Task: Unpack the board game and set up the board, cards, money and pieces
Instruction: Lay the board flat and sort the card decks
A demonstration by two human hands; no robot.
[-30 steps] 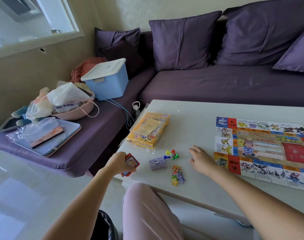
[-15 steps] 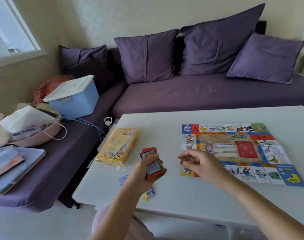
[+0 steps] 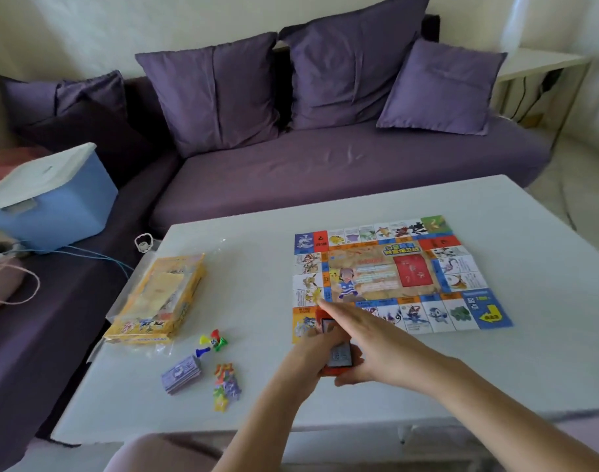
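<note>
The colourful game board [image 3: 403, 277] lies unfolded flat on the right half of the white table [image 3: 257, 260]. My left hand [image 3: 308, 352] grips a red-backed card deck [image 3: 340, 356] just above the table, at the board's near left corner. My right hand [image 3: 366, 338] lies over the deck with straight fingers pointing at the board's left edge, its thumb under the deck's near end. A purple stack of paper money [image 3: 182, 374], coloured pawns with a die [image 3: 212, 342] and a pile of small figure pieces [image 3: 226, 386] lie to the left.
The yellow game box [image 3: 158, 298] sits in clear wrapping near the table's left edge. A purple sofa [image 3: 325, 165] with cushions runs behind and to the left, with a blue lidded bin [image 3: 49, 195] on it. My knee shows below the near edge.
My left hand has carried the card deck from the table's left edge to the right, up to the board. My right hand has come over the deck. The view has turned right.
</note>
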